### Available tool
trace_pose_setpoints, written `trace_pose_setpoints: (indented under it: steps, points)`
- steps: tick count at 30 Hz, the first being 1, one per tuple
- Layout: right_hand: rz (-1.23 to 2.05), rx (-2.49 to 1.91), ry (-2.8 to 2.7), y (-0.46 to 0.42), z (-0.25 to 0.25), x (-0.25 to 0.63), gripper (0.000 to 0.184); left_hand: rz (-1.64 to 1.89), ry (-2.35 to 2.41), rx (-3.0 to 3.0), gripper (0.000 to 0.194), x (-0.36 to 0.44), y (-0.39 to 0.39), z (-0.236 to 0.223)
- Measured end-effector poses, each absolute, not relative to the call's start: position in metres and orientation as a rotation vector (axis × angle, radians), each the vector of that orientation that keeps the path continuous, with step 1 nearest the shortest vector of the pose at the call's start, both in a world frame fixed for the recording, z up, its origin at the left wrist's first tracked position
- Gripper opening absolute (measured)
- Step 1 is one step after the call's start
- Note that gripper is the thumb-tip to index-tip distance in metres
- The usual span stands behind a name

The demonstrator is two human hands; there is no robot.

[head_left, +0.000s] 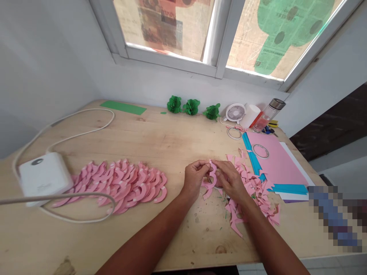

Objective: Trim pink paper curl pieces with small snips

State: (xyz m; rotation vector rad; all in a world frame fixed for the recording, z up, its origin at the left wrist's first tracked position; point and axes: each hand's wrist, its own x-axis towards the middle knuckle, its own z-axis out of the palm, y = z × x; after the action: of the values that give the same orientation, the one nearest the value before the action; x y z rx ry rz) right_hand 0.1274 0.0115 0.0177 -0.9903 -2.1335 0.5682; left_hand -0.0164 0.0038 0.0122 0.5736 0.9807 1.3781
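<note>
Both of my hands meet over the middle of the wooden table (160, 141). My left hand (194, 178) and my right hand (230, 179) pinch a small curved pink paper piece (212, 170) between their fingertips. More curved pink pieces (207, 188) lie under my hands. A large heap of finished curved pink pieces (123, 185) with white tape tabs is spread out to the left. Pink paper scraps (255, 191) are piled just right of my right hand.
A white box (44, 177) with a looping white cable (83, 133) sits at the left. At the back stand three green paper balls (191, 107), a small white fan (235, 112), a bottle (269, 112), tape rings (260, 151), and pink (275, 160) and blue paper sheets (289, 188).
</note>
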Motion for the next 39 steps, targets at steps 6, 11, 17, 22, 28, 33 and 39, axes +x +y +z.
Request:
trace_pose_setpoints:
  steps: [6,11,17,22,28,33,39]
  points:
    - [0.579,-0.988,-2.122,0.0102,0.019,0.1267,0.042,1.374,0.965,0.55,0.019,-0.0167,0.003,0.0132]
    - [0.65,-0.987,-2.083,0.0097,0.0205,0.1264,0.038,1.371,0.969,0.548,0.019,-0.017,0.0023,0.0146]
    - [0.685,-0.954,-2.105,0.0086,0.0234,0.1258,0.035,1.34,0.974,0.52,0.021,-0.0182,0.0019,0.0162]
    - [0.725,-0.956,-2.068,0.0087,0.0241,0.1251,0.034,1.342,0.969,0.519,0.019,-0.0185,0.0025,0.0164]
    - [0.738,-0.957,-2.07,0.01,0.0221,0.1258,0.034,1.345,0.944,0.575,0.021,-0.0177,0.0028,0.0139]
    - [0.716,-0.967,-2.067,0.0103,0.0211,0.1262,0.035,1.366,0.932,0.593,0.019,-0.0181,0.0034,0.0123]
    - [0.713,-0.953,-2.063,0.0101,0.0226,0.125,0.035,1.363,0.933,0.602,0.018,-0.019,0.0031,0.0111]
